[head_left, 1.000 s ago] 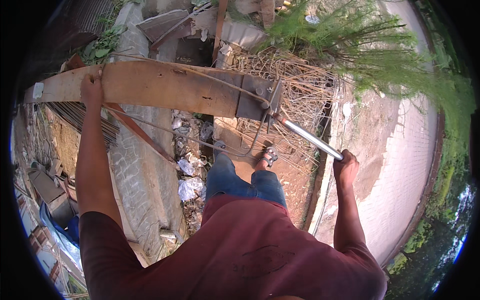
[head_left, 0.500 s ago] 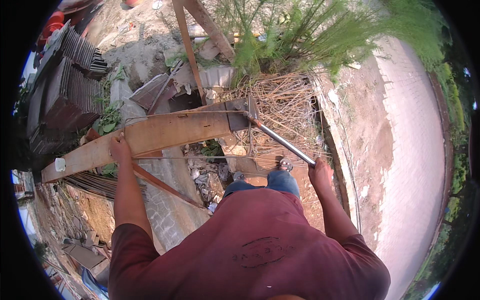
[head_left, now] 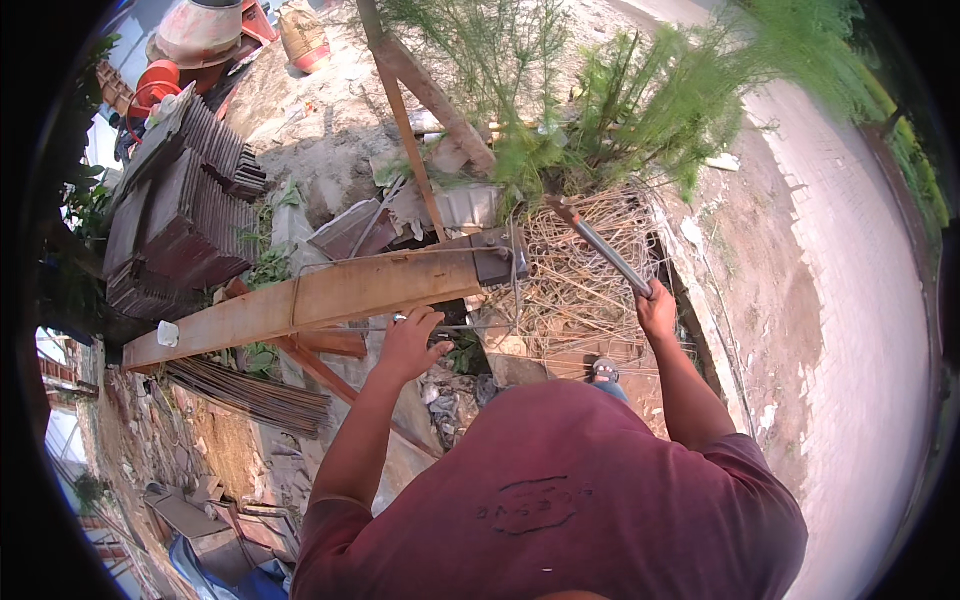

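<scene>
Far left: pale mixer-like drum [head_left: 200,32], mouth angled away, contents not visible. Nearer, bundle of straight rods [head_left: 250,392] under the plank's left end. Far, right of drum: tan-red sack [head_left: 303,42], contents hidden. Plank [head_left: 385,287] slants across left to centre, dark metal plate [head_left: 497,262] on its right end. Left hand [head_left: 407,345] on plank's near side: fingers loosely curled, thumb apart, at a thin rod [head_left: 465,327]; can't tell if it has hold. Risk: loose grip, rod slips or springs. Right of plate, pile of bent rods [head_left: 590,275]. Bar [head_left: 612,255] slants above it, tip apart from plate; right hand [head_left: 656,312] closed round the near end. Risk: swinging bar snags pile or branches [head_left: 630,120].
</scene>
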The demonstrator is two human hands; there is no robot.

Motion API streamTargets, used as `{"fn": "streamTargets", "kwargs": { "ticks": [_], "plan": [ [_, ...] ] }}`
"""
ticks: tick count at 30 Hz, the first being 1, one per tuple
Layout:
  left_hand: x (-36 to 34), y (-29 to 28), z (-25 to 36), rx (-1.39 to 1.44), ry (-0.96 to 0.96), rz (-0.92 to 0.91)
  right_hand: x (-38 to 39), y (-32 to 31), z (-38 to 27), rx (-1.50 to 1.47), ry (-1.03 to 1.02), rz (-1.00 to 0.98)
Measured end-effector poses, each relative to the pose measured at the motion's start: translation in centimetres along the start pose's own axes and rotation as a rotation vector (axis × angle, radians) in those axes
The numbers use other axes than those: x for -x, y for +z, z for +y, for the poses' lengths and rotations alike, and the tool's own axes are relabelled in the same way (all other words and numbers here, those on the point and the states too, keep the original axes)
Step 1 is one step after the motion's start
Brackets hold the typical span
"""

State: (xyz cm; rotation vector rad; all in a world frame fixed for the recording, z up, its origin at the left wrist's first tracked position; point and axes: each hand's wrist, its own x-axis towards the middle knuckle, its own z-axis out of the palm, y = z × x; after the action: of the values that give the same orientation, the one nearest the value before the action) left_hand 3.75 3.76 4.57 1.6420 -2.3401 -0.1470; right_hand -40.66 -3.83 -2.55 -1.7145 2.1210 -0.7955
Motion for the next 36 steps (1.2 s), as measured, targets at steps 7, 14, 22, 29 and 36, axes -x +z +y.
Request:
{"fn": "streamTargets", "kwargs": {
  "ticks": [7, 14, 22, 29, 36],
  "plan": [
    [-1.3, -2.2, 1.8, -0.002, -0.015, 0.165, -2.8, -0.7, 4.2, -0.038, -0.101, 0.006],
    [-6.0, -8.8, 6.5, 0.099, -0.203, 0.433, -0.8, -2.8, 15.3, 0.024, 0.015, -0.128],
    [-0.6, 3.6, 2.9, 0.574, -1.044, 0.222, 4.0, -3.5, 28.0, 0.057, 0.189, -0.244],
    [-1.4, 4.7, 3.7, 0.424, -1.091, 0.206, 1.1, -5.0, 27.4, 0.279, 0.316, -0.36],
    [-1.5, 6.9, 1.1, 0.422, -1.028, 0.298, -3.5, -3.5, 23.7, -0.035, 0.048, -0.36]
  ]
}}
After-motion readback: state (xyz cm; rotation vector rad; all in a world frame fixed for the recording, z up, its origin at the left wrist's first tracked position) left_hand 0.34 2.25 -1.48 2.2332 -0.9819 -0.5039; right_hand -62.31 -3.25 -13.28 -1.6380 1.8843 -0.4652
